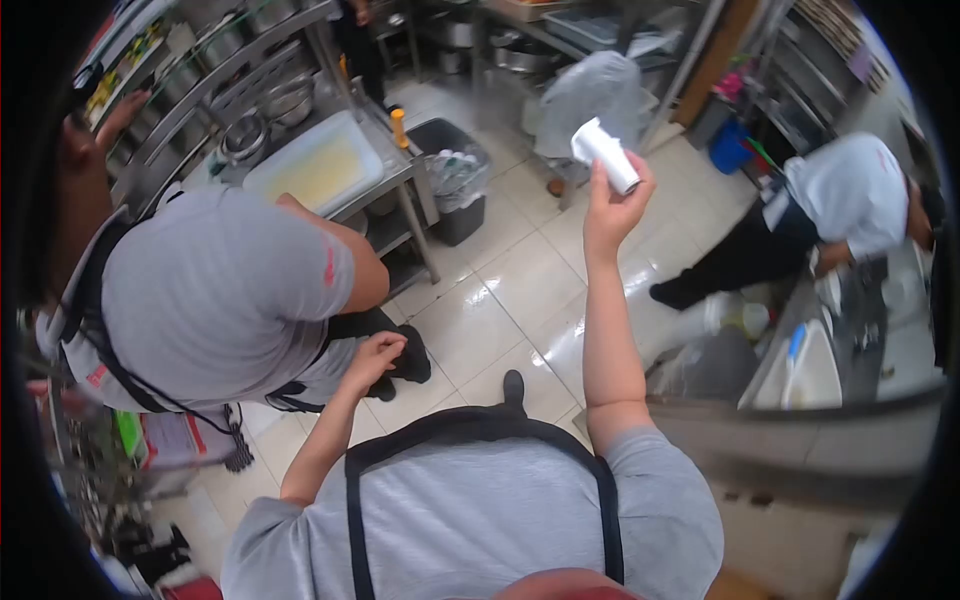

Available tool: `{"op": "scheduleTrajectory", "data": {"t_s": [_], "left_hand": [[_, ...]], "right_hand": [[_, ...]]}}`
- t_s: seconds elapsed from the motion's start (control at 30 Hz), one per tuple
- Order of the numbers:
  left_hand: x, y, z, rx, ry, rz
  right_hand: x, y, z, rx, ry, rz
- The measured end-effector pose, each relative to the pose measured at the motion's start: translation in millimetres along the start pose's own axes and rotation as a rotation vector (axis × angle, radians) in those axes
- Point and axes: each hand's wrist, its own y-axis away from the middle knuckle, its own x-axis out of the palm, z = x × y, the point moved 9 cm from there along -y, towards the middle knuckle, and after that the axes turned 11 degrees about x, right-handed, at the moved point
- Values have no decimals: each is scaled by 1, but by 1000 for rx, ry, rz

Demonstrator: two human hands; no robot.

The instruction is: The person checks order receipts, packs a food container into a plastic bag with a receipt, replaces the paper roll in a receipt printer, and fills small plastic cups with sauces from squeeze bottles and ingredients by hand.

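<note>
Now, your right hand (pixel 618 205) has thumb and fingers clamped on a white roll (pixel 606 156); your left (pixel 374 362) is loosely curled. Tiled floor (pixel 500 300) opens below the bin (pixel 452 185). The roll, right of the bin, juts past your fingertips. Left of the bin, a grey-shirted co-worker (pixel 215 285) and a steel table (pixel 405 165) limit room.

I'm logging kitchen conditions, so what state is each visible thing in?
White roll: tilted, end loose
Right hand: gripping the roll
Left hand: loosely curled, nothing visible in it
Black bin: open, plastic-lined
White tray: yellowish across the middle
Floor: shiny; wetness unclear
</note>
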Motion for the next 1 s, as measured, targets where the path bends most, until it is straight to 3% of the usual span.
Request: {"op": "scheduleTrajectory", "data": {"t_s": [0.1, 0.17, 0.23, 0.27, 0.33, 0.47, 0.5, 0.6, 0.73, 0.9, 1.0], "left_hand": [[-20, 9, 10, -109, 61, -213], [-19, 21, 18, -184, 86, -306], [-10, 36, 30, -260, 113, -390], [-2, 44, 35, -284, 161, -449], [8, 54, 38, -334, 225, -538], [20, 72, 40, -379, 270, -637], [20, 77, 39, -365, 281, -654], [12, 100, 40, -337, 276, -736], [3, 152, 40, -295, 289, -907], [-3, 270, 52, -336, 258, -1153], [-10, 374, 64, -302, 246, -1391]], "right_hand": [[65, -48, -84, 58, -192, -5], [134, -72, -169, 185, 21, 108], [199, -66, -271, 118, 440, 316], [203, -60, -297, 131, 428, 343], [202, -52, -362, 372, 644, 358], [154, 15, -425, 510, 249, 435], [135, 43, -442, 506, 380, 502], [86, 138, -434, 558, 564, 690], [65, 296, -391, 607, 640, 1270], [74, 510, -250, 413, 296, 2170], [74, 612, -154, 69, 154, 2632]]}}
